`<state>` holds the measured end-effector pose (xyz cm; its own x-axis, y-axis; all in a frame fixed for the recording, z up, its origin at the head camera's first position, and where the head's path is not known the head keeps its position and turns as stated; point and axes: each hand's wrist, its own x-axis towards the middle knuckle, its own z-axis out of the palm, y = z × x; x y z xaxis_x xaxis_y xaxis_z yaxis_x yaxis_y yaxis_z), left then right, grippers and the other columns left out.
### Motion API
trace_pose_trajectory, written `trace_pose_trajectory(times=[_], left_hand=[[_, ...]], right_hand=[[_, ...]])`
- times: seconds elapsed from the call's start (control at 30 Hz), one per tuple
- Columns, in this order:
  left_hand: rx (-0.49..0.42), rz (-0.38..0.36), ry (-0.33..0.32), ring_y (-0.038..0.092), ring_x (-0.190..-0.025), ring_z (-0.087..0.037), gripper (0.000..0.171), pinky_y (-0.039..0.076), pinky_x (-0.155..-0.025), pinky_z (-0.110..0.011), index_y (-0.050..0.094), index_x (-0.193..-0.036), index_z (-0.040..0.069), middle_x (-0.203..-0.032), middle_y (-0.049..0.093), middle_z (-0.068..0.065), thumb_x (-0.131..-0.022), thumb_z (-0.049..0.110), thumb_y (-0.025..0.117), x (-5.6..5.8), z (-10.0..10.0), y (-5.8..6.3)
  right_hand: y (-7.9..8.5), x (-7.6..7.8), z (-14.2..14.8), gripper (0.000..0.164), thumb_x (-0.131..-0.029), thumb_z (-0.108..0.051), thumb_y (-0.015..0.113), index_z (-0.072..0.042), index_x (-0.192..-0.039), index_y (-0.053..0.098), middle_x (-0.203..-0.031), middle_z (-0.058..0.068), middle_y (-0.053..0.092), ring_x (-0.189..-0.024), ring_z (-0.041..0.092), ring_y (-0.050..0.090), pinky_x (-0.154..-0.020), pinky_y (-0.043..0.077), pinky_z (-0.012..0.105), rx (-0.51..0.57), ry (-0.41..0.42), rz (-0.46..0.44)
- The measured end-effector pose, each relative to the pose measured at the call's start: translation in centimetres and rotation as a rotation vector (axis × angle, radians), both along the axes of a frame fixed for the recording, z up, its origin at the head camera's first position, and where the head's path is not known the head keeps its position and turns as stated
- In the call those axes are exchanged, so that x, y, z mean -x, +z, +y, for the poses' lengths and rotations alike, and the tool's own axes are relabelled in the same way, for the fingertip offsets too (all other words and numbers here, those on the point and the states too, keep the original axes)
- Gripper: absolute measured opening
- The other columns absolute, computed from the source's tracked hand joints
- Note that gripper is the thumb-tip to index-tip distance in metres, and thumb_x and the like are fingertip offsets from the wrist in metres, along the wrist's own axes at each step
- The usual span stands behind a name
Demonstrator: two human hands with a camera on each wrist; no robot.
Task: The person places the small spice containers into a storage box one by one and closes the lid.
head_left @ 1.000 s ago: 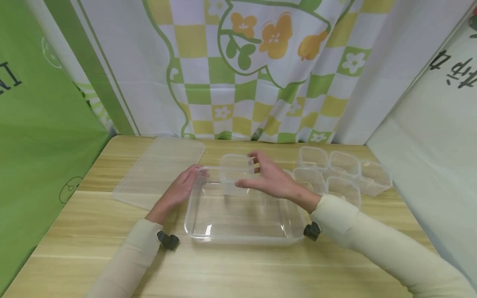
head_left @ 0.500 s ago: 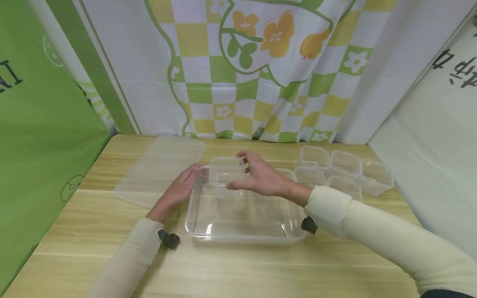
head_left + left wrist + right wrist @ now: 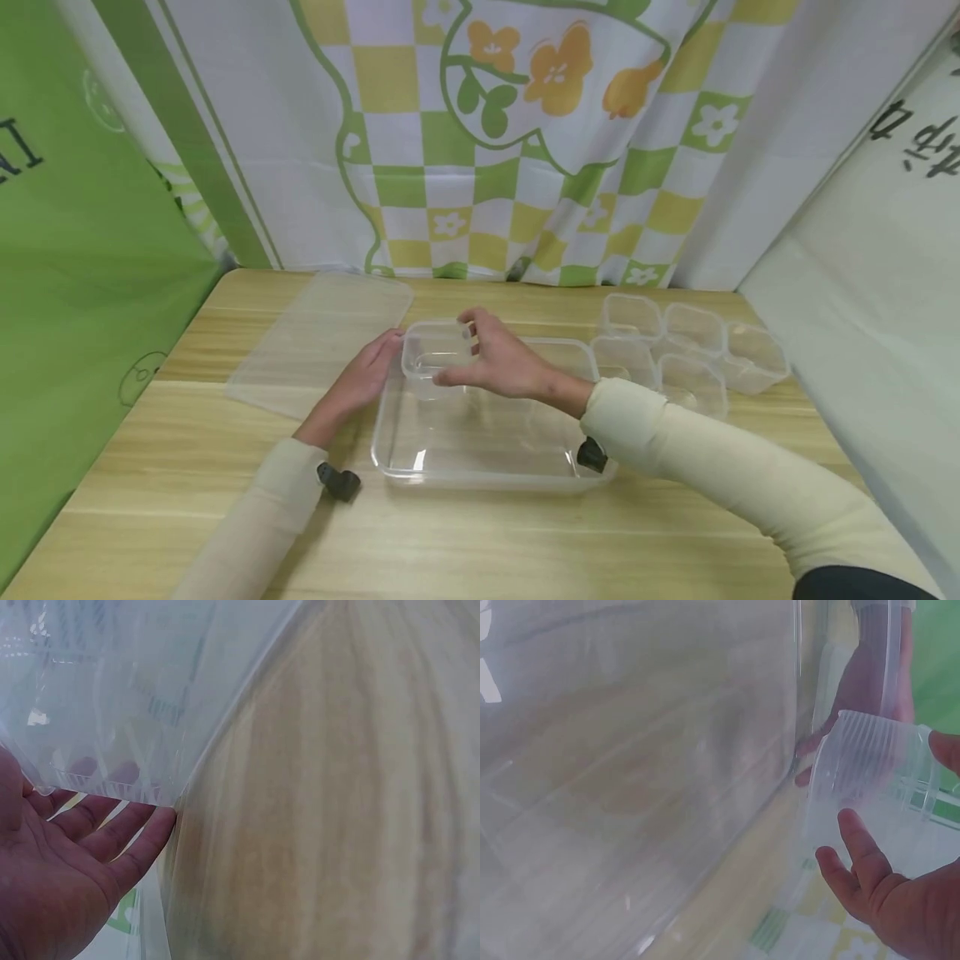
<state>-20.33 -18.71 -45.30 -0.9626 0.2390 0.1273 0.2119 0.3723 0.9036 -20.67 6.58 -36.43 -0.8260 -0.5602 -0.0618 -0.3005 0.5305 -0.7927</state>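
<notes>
Holding of one small clear cup point(image 3: 435, 346) by the right hand point(image 3: 502, 360) is observed: it is pinched from its right side, the thumb set at the near side and the fingers at the far one. The cup is placed over the far left corner of the large clear box point(image 3: 495, 482), whose long axis is laid left to right across the wooden table point(image 3: 480, 546). Whether the box floor is met by the cup's base cannot be told.

Key relation: the cup is flanked by both hands, leftward of the right hand's palm and just beside the left hand's fingertips. By the left hand point(image 3: 358, 383) the box's outer wall is touched at that same corner, fingers extended, nothing gripped.

Further cups point(image 3: 693, 329) are grouped to the right; a flat translucent sheet point(image 3: 311, 346) is seen at left.
</notes>
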Motion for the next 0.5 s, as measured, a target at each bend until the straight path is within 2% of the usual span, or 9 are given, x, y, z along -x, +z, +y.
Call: trace_pose_trajectory(times=[0.27,0.4,0.5], left_hand=[[-0.013,-0.026,0.004,0.044,-0.139,-0.043,0.046,0.024,-0.119,-0.059,0.054,-0.140,0.000,-0.134,0.060,-0.024,-0.115,0.029,0.029,-0.1,0.0,0.0],[-0.022,-0.020,-0.006,0.049,-0.134,-0.041,0.044,0.028,-0.117,-0.059,0.057,-0.136,0.002,-0.129,0.062,-0.021,-0.115,0.030,0.030,-0.1,0.0,0.0],[-0.026,0.001,-0.013,0.054,-0.127,-0.039,0.043,0.034,-0.114,-0.058,0.058,-0.134,0.002,-0.125,0.064,-0.020,-0.115,0.028,0.030,-0.1,0.0,0.1]], right_hand=[[-0.6,-0.6,-0.9,0.094,-0.078,-0.039,0.090,0.000,-0.145,0.037,-0.128,0.014,0.050,-0.104,0.027,0.058,-0.078,0.056,0.035,-0.029,-0.039,0.021],[-0.7,-0.7,-1.1,0.096,-0.076,-0.040,0.091,0.003,-0.143,0.038,-0.124,0.018,0.054,-0.094,0.024,0.060,-0.076,0.056,0.035,-0.067,-0.036,0.022],[-0.9,-0.7,-1.2,0.098,-0.076,-0.043,0.091,0.003,-0.144,0.037,-0.126,0.022,0.056,-0.094,0.023,0.062,-0.079,0.056,0.036,-0.104,-0.033,0.009]])
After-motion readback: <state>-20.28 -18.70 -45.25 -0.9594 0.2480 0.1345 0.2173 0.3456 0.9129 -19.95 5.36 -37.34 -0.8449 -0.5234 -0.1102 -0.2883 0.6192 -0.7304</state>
